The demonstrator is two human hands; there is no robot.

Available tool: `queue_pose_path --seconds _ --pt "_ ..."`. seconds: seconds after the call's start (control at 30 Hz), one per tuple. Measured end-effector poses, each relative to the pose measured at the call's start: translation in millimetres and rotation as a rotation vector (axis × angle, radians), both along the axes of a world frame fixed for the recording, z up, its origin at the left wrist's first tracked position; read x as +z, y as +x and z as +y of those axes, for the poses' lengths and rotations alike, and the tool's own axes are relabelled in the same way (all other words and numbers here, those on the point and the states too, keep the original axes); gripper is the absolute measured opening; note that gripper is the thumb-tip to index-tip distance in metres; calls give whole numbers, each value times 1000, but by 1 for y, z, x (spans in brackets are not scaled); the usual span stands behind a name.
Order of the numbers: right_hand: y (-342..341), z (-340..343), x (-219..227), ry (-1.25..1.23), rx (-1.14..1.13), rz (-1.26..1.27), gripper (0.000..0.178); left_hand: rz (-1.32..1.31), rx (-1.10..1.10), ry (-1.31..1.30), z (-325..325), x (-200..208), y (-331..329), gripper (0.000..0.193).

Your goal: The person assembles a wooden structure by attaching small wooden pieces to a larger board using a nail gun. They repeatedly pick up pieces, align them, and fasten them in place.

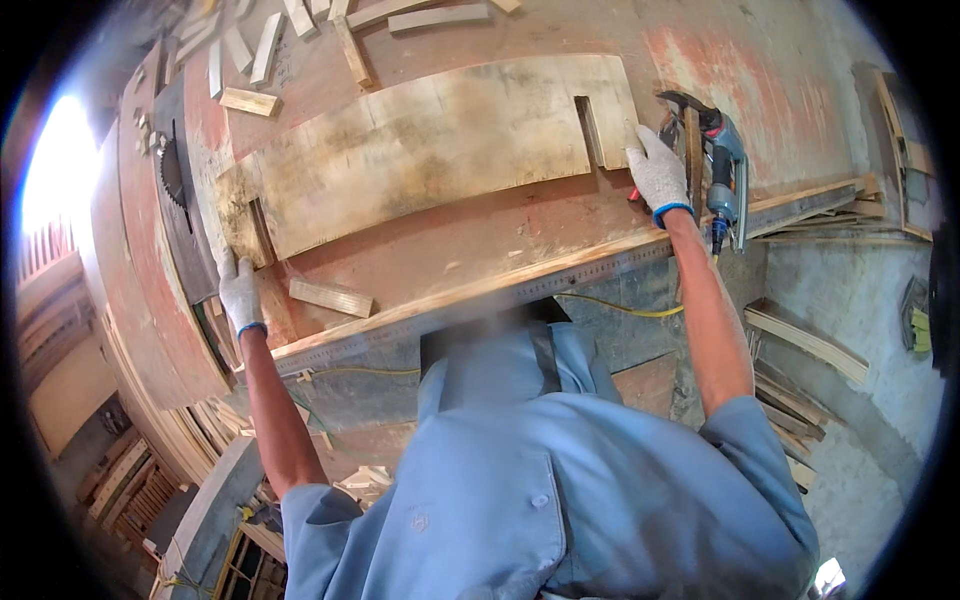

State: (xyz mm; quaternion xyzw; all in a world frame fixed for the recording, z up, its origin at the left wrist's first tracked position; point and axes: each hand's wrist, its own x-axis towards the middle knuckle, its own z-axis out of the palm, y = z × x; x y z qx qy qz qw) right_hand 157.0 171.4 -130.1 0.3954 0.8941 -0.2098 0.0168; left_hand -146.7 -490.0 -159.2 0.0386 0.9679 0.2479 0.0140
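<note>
A long, pale wooden board (430, 140) with dark stains lies across the workbench, with a narrow slot cut near each end. My left hand (240, 294), in a white knit glove with a blue cuff, holds the board's left end at its near corner. At the opposite end my right hand (660, 173), gloved the same way, grips the right edge; some of its fingertips are hidden. Just right of that hand lie a claw hammer (693, 150) and a blue-grey air nail gun (724, 175).
A short wood block (331, 297) rests near the front edge, where a metal ruler strip (560, 284) runs along the bench (480, 230). Wood offcuts (268, 48) lie scattered at the far left. A toothed saw blade (170, 175) stands up at left. A yellow hose (640, 312) hangs below.
</note>
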Motion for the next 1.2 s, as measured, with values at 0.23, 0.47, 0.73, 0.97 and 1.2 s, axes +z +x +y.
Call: queue_pose_path --seconds 0.23,0.47,0.73,0.97,1.2 --pt "15 8 -9 -37 -34 182 41 -105 29 50 6 21 10 58" --pt "29 25 -32 -95 41 434 43 -122 -1 49 25 34 19 57" --pt "16 -1 -7 -322 -101 405 47 -74 -29 63 6 21 20 56" --pt "20 4 -34 -125 -49 350 47 -77 -74 -2 8 16 15 57" --pt "14 -2 -46 264 141 37 44 -155 -139 -284 -1 30 24 69"
